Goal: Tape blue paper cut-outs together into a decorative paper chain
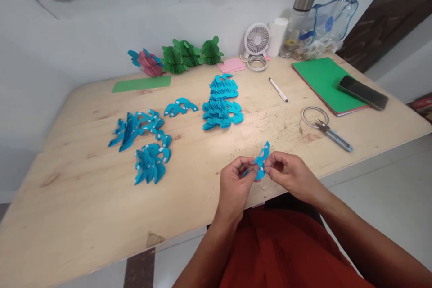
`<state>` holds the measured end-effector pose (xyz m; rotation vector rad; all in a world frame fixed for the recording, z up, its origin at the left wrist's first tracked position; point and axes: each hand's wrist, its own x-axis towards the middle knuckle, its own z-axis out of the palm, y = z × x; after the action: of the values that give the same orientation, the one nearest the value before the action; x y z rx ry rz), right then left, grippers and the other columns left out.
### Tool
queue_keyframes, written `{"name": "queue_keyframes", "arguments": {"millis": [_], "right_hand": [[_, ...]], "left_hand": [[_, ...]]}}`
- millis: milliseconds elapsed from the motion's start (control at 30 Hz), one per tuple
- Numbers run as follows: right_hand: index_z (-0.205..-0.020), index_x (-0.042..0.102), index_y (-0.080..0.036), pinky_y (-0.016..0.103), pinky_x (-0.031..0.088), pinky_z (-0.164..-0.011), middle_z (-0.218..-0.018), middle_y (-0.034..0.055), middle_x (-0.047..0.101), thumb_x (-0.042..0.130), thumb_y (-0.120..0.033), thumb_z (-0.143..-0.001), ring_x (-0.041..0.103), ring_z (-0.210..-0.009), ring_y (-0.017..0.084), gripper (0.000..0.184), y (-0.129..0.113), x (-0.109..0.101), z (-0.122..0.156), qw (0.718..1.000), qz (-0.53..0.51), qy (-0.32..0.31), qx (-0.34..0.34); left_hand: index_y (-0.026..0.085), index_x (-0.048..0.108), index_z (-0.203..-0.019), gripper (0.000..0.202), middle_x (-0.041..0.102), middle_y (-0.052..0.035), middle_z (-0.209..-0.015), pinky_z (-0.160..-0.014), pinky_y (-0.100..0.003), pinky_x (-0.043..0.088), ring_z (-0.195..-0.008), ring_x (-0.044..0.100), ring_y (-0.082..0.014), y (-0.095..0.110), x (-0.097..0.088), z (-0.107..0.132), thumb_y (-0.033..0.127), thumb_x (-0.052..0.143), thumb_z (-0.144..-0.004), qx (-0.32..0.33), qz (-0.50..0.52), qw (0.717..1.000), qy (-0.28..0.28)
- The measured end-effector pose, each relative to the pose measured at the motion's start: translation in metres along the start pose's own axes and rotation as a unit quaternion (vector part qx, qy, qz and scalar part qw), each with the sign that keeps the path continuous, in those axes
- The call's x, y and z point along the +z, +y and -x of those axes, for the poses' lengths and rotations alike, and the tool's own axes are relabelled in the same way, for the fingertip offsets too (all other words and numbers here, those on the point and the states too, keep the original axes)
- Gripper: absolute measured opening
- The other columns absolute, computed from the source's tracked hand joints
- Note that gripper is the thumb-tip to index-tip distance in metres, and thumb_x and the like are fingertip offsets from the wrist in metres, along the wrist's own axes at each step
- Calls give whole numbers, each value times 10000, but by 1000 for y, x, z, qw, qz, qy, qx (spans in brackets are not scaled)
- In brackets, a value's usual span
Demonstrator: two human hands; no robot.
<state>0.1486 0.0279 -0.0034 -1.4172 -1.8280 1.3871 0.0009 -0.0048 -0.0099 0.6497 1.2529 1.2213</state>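
Close to the table's front edge, my left hand point(240, 175) pinches a blue paper cutout point(262, 155) that has small white pieces of tape on it. At the cutout's right side my right hand point(289, 172) has thumb and finger pressed together; whether they grip the paper or a bit of tape is too small to tell. Folded blue cutouts with white tape pieces point(148, 166) lie in loose groups to the left. One more taped cutout point(181, 107) sits apart behind them. Stacks of folded blue cutouts point(218, 114) stand in the middle of the table.
At the right lie thread snips point(334, 136), a tape roll point(308, 117), a pen point(278, 89) and a phone point(362, 92) on green paper point(324, 76). Along the wall stand green paper shapes point(187, 54), a pink one point(150, 64), a small fan point(257, 39) and a bottle point(297, 27).
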Motion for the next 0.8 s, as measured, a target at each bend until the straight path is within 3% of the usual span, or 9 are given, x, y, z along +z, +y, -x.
{"name": "queue_keyframes", "arguments": {"millis": [533, 800], "right_hand": [[-730, 579, -188, 260, 383, -557, -641, -8, 576, 529, -243, -781, 496, -574, 126, 91, -2, 4, 0, 996, 75, 34, -21], [-740, 559, -193, 270, 414, -591, -691, 8, 606, 509, -227, -784, 536, -611, 139, 75, -3, 6, 2, 992, 105, 53, -39]], "left_hand": [[155, 725, -679, 46, 654, 18, -633, -615, -190, 459, -615, 543, -88, -2, -5, 0, 171, 687, -700, -13, -10, 1000, -21], [172, 743, -755, 106, 727, 7, -728, -699, -218, 491, -709, 632, -124, -4, -6, 1, 123, 686, -680, -8, -23, 999, -22]]}}
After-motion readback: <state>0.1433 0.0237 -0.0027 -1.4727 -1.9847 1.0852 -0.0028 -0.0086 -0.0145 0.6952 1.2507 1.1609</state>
